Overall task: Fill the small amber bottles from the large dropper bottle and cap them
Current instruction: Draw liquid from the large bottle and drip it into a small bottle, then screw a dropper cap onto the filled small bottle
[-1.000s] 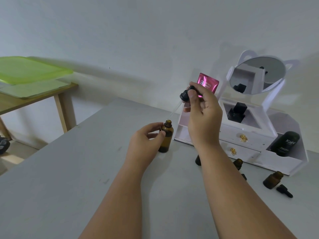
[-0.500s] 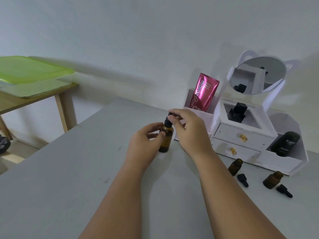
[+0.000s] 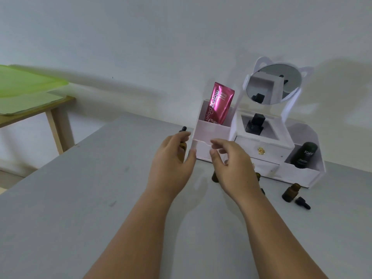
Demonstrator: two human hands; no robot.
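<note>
The large amber dropper bottle (image 3: 183, 146) stands upright on the grey table (image 3: 80, 198), its black dropper cap (image 3: 183, 129) on top. My left hand (image 3: 171, 160) curls round the bottle and hides most of it. My right hand (image 3: 231, 164) hovers just to the right, fingers loosely spread, holding nothing. A small amber bottle (image 3: 214, 176) peeks out below that hand, and a second one (image 3: 257, 175) shows at its right edge. A third small open bottle (image 3: 290, 192) stands further right with a black dropper cap (image 3: 303, 202) lying beside it.
A white organiser (image 3: 213, 127) with drawers and a round mirror (image 3: 274, 83) stands at the back of the table, holding a pink tube (image 3: 220, 103) and a dark bottle (image 3: 305, 156). A wooden side table (image 3: 54, 125) with a green tray (image 3: 26, 81) stands at left.
My right hand lowered the dropper into the large bottle, set the cap on it, then let go and drew back to the right. The left hand stayed on the bottle.
</note>
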